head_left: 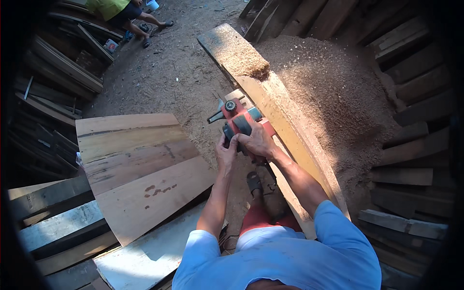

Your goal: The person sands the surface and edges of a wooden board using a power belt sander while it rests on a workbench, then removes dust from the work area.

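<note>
Both of my hands are on a red and black electric hand planer (234,114), which has a dark round knob at its front end. My right hand (259,142) is wrapped round its rear handle. Close beside it, my left hand (226,152) grips the planer's black side part, with the fingertips partly hidden. A pale narrow plank (296,205) runs beneath and behind the tool. Right along it lies a long, thick timber (282,116) with a curved edge and shavings on its far end. The planer's sole is out of sight.
A wide panel of joined boards (140,166) lies to my left, marked with wet-looking spots. Sawdust (328,92) is heaped beyond the timber. Stacked planks (406,176) line the right side, and more (67,63) the left. Another person (121,12) is at the far left.
</note>
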`<state>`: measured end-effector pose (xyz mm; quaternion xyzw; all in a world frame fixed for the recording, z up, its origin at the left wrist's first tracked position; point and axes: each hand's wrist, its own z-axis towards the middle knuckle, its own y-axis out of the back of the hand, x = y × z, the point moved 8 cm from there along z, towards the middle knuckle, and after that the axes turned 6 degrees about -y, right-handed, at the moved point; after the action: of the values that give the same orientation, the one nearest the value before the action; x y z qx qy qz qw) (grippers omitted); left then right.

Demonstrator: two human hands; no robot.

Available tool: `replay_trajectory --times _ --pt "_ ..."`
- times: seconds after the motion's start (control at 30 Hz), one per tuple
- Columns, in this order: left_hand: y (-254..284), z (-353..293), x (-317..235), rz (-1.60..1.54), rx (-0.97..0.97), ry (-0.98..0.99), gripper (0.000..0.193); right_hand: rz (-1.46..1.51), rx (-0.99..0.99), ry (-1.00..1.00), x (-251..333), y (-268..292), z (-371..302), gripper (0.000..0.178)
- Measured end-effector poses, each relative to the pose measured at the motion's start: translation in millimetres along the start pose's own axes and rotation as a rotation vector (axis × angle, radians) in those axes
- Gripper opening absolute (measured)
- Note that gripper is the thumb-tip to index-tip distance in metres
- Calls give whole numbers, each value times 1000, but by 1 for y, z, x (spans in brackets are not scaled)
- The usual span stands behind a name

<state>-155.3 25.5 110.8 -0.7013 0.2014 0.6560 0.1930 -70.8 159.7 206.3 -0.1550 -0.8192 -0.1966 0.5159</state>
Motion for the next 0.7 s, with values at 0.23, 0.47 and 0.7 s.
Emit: replay_trajectory --times 0.23,0.47,0.7 --pt "10 56 6 18 33 54 42 2 31 52 22 -3 46 28" --pt "-13 -97 15 55 27 89 57 -71 -25 -13 -49 9 -79 49" --pt "-48 -310 22 366 62 166 78 -44 38 -188 -166 31 -262 52"
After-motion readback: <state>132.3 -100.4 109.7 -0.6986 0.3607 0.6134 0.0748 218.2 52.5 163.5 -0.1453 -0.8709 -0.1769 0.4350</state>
